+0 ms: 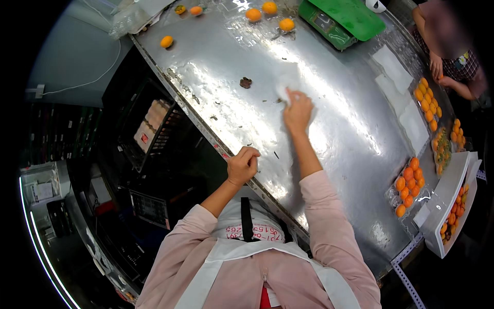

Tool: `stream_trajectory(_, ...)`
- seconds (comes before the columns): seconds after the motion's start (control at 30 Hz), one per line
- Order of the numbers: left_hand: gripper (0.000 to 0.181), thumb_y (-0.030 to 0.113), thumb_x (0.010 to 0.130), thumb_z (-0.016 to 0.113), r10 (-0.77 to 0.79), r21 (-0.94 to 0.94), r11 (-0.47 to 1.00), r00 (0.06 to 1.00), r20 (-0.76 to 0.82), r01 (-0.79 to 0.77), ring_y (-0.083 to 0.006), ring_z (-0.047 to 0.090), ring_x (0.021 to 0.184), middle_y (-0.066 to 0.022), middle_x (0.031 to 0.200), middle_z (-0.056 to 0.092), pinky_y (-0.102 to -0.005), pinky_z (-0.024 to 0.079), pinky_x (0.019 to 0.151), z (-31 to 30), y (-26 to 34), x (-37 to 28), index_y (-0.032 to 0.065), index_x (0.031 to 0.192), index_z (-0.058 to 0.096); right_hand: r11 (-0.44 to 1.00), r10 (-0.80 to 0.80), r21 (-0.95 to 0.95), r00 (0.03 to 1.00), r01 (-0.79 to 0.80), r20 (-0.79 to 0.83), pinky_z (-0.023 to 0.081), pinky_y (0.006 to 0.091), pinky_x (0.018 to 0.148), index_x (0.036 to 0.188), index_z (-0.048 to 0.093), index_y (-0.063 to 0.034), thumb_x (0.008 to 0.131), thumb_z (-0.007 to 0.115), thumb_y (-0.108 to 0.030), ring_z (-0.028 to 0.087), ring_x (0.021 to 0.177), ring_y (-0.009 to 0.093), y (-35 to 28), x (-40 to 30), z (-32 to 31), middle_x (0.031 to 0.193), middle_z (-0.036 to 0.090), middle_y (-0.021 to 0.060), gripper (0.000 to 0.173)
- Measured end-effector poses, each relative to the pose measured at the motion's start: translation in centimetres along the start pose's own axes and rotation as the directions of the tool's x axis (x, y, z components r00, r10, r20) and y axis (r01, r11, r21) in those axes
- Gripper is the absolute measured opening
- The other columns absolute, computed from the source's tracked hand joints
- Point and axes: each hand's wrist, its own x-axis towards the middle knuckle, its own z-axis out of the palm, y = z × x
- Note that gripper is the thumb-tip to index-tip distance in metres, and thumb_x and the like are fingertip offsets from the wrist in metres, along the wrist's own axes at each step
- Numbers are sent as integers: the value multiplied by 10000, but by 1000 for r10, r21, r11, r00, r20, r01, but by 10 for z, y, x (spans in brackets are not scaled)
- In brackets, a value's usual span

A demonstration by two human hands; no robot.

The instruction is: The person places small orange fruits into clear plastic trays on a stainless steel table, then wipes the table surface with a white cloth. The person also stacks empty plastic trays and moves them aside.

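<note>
My right hand [298,110] reaches over the metal table [339,127], its fingers pressed on a thin white sheet [288,77], perhaps paper or cloth, that lies flat on the surface. Near the front edge, my left hand [242,165] is loosely curled with nothing visible in it. A dark brown clump [245,82] lies to the left of the white sheet. Small dark scraps are scattered between it and the table's edge. Loose orange fruits [253,15] sit at the far side, one orange fruit [166,41] nearer the left corner.
A green scale [328,31] stands at the back. On the right are white sheets [397,96], a clear tray of orange fruits [409,185] and a white foam box [442,208] of fruit. Another person [444,50] stands beyond. Dark crates [154,131] are left of the table.
</note>
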Motion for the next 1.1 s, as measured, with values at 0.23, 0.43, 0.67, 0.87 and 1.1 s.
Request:
stream_trajectory(0.23,106,11,744,556,10,27,1000,997,76,-12,-224,585,543,-24,791,612,-316,455,475,-6,-1,3,108,761,597,872,-192,459,981,168,4,364,366,922,1123,621,-155,709,576,8,478,1034,275,-3,-35,-15,1079,542,92,447)
stream_trajectory(0.43,96,-4,767,587,-52,-190,978,987,149,81,-150,563,488,-62,810,628,-253,435,461,-14,-3,8,61,828,623,963,250,193,898,-190,-362,385,354,891,1187,593,-160,783,592,-45,491,1003,267,124,28,-105,1052,532,120,421)
stream_trajectory(0.67,216,133,882,588,-418,-603,613,858,300,510,-73,571,579,-53,898,619,-206,425,458,-35,-61,138,10,1060,575,758,431,-340,819,-557,-379,374,432,893,1251,538,-241,818,585,-192,455,1065,296,119,97,-43,1215,472,62,438)
stream_trajectory(0.87,575,370,888,554,-482,-485,399,628,612,778,-228,641,625,-176,965,601,-309,521,471,0,-135,293,-4,1257,320,855,307,-340,911,-391,-274,394,422,858,1217,564,-269,767,614,-194,466,1040,292,53,186,40,1186,491,38,459)
stream_trajectory(1.1,331,217,918,505,-418,-622,212,645,640,754,-265,644,559,-208,794,581,-356,552,446,51,-159,356,-24,1045,317,931,193,-281,967,-234,-166,357,415,904,1218,572,-241,722,576,-91,459,1051,296,14,197,54,1157,507,70,518)
